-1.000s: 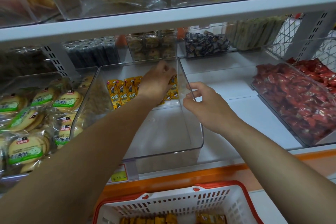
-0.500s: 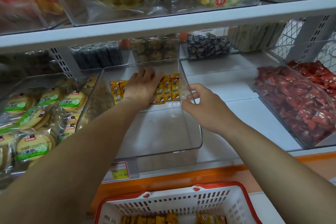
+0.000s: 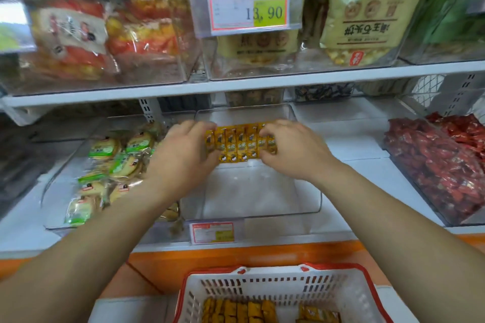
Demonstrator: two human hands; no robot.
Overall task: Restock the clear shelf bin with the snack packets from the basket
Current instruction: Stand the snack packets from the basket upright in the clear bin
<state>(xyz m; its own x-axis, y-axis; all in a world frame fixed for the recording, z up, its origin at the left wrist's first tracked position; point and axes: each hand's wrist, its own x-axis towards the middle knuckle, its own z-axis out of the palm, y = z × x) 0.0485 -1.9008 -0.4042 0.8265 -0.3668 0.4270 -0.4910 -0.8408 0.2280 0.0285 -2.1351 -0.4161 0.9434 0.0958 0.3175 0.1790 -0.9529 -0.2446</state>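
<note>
Head view: snack packets (image 3: 241, 143) stand in a row at frame centre, back of clear bin (image 3: 252, 191), long axis L-R; left hand (image 3: 183, 151) & right hand (image 3: 291, 149) pinch its ends, fingers curled, equally near; basket (image 3: 262, 284) bottom centre.

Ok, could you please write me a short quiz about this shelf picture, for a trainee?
1. True or false: the yellow snack packets stand in a row at the back of the clear shelf bin.
2. Which hand touches that row? A) left hand only B) right hand only C) both
3. Fill in: the remaining packets lie in the white ___ with a red rim.
Key: 1 true; 2 C; 3 basket.
</note>
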